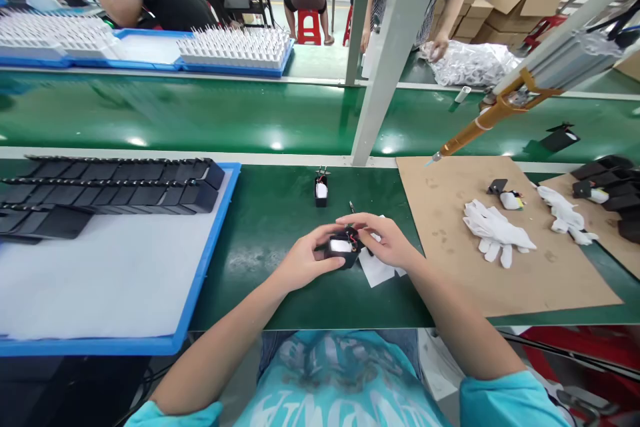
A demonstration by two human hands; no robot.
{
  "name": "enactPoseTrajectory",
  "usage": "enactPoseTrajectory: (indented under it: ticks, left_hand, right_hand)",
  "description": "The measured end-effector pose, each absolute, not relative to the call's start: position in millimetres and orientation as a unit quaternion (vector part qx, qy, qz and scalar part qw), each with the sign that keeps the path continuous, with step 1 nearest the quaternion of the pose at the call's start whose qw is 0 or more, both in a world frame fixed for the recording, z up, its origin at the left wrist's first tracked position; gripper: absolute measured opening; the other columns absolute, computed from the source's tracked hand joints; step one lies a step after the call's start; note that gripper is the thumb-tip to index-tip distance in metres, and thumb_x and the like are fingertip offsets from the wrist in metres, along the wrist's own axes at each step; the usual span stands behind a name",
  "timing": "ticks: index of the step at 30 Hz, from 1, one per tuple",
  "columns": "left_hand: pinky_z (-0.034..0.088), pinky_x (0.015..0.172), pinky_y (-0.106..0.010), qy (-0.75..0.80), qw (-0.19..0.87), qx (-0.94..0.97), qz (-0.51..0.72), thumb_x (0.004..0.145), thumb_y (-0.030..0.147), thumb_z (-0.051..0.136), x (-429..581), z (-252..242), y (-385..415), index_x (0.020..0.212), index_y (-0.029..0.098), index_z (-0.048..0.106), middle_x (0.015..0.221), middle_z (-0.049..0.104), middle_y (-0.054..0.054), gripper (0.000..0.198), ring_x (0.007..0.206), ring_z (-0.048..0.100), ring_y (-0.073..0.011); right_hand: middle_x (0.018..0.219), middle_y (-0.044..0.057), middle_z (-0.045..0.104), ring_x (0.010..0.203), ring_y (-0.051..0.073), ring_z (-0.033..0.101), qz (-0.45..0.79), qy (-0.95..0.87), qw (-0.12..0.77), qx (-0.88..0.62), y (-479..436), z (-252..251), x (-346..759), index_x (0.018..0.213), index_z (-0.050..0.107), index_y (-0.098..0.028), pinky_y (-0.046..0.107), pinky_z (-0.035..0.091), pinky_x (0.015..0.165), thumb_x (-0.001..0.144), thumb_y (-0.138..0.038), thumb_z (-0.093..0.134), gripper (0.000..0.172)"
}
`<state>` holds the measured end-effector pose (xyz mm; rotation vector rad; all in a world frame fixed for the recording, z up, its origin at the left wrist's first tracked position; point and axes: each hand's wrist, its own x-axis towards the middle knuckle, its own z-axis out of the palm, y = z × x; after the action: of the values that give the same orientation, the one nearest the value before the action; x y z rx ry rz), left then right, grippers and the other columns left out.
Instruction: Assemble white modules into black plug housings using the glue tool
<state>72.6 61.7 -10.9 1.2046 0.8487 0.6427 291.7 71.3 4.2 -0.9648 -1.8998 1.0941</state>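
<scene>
A small black plastic housing [350, 257] is held just above the green bench, its open side toward me. Inside it I see a white block and thin red wires. My left hand [311, 255] is closed around its left side, thumb along the near edge. Fingers of my right hand [386, 240] are closed at its right edge beside the wires; some fingertips are hidden. Under that hand lies white paper [376, 272], with a thin pointed tool tip [351, 207] just beyond. Farther back stands another open black housing [321, 191] with a white block inside.
On the left, a blue-rimmed tray [193, 310] carries rows of black housings [125, 187]. Brown cardboard [440, 227] on the right holds white gloves [497, 230] and an opened unit [511, 200]. An orange-handled tool [473, 130] hangs above it. Behind runs a green conveyor belt [215, 110].
</scene>
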Motion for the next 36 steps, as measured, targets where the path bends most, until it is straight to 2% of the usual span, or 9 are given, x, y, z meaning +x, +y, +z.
enactPoseTrajectory:
  ticks: [3,7,11,14,19,23,31,33,36]
  left_hand:
    - [0.053,0.095,-0.041,0.407,0.645,0.584,0.278,0.076,0.03,0.074,72.8,-11.6,62.3,0.118,0.021,0.06,0.119,0.066,-0.007,0.045,0.105,0.066,-0.0245]
    - [0.057,0.088,-0.039,0.424,0.561,0.643,0.304,0.079,0.03,0.07,71.8,-10.8,65.3,0.117,0.022,0.06,0.116,0.067,-0.006,0.04,0.104,0.065,-0.0232]
    - [0.056,0.091,-0.04,0.426,0.386,0.734,0.361,0.081,0.025,0.067,68.6,-13.5,72.0,0.116,0.022,0.06,0.146,0.045,-0.011,0.036,0.126,0.052,-0.0276]
    - [0.049,0.101,-0.043,0.417,0.314,0.773,0.36,0.083,0.024,0.064,66.4,-18.8,80.1,0.117,0.021,0.059,0.154,0.033,-0.013,0.034,0.134,0.045,-0.028]
    - [0.04,0.11,-0.045,0.404,0.313,0.788,0.345,0.084,0.028,0.064,64.5,-24.9,94.4,0.117,0.02,0.056,0.151,0.038,-0.014,0.034,0.135,0.044,-0.027]
    - [0.04,0.11,-0.044,0.401,0.322,0.783,0.349,0.085,0.029,0.064,64.1,-25.0,99.0,0.117,0.021,0.056,0.149,0.041,-0.012,0.034,0.132,0.048,-0.0258]
    - [0.037,0.113,-0.045,0.419,0.32,0.783,0.331,0.084,0.033,0.064,61.6,-28.7,99.9,0.12,0.021,0.056,0.149,0.043,-0.011,0.039,0.137,0.042,-0.0265]
    - [0.039,0.112,-0.046,0.424,0.314,0.783,0.33,0.084,0.032,0.064,61.3,-28.5,99.0,0.12,0.021,0.056,0.148,0.043,-0.012,0.039,0.135,0.044,-0.0267]
    - [0.042,0.109,-0.047,0.422,0.287,0.787,0.348,0.083,0.03,0.066,62.1,-23.2,94.3,0.117,0.022,0.058,0.15,0.04,-0.012,0.035,0.13,0.049,-0.0274]
  right_hand:
    - [0.089,0.003,0.07,0.073,0.014,0.068,0.425,-0.678,0.392,-0.455,79.1,1.9,295.2,0.117,0.061,-0.024,0.03,0.057,0.072,0.093,-0.023,0.046,0.028]
    - [0.102,0.005,0.064,0.069,0.013,0.067,0.424,-0.625,0.399,-0.519,109.7,9.8,286.6,0.115,0.059,-0.022,0.03,0.057,0.066,0.09,-0.035,0.053,0.029]
    - [0.099,0.005,0.062,0.068,0.012,0.062,0.258,-0.735,0.298,-0.552,158.5,29.8,257.0,0.116,0.063,-0.02,0.03,0.052,0.075,0.09,-0.032,0.052,0.031]
    - [0.105,0.01,0.061,0.079,0.018,0.062,0.159,-0.768,0.188,-0.59,190.5,40.0,230.3,0.108,0.069,-0.018,0.032,0.048,0.077,0.09,-0.04,0.05,0.033]
    - [0.092,0.011,0.066,0.081,0.022,0.062,0.171,-0.802,0.128,-0.559,213.9,46.4,209.7,0.082,0.074,-0.016,0.03,0.044,0.069,0.086,-0.034,0.058,0.024]
    - [0.092,0.004,0.07,0.081,0.016,0.062,0.208,-0.846,0.113,-0.478,213.6,55.8,217.6,0.088,0.073,-0.019,0.025,0.044,0.07,0.083,-0.015,0.057,0.017]
    - [0.097,0.003,0.075,0.083,0.016,0.066,0.264,-0.898,0.088,-0.341,214.6,47.0,207.4,0.088,0.074,-0.019,0.027,0.049,0.075,0.08,-0.006,0.057,0.023]
    - [0.107,0.005,0.073,0.095,0.02,0.065,0.255,-0.899,0.105,-0.34,210.0,46.4,207.6,0.096,0.074,-0.02,0.032,0.049,0.083,0.083,-0.008,0.055,0.025]
    - [0.125,0.007,0.065,0.117,0.023,0.057,0.198,-0.874,0.224,-0.382,185.2,52.0,225.7,0.114,0.067,-0.023,0.039,0.045,0.096,0.092,-0.018,0.046,0.03]
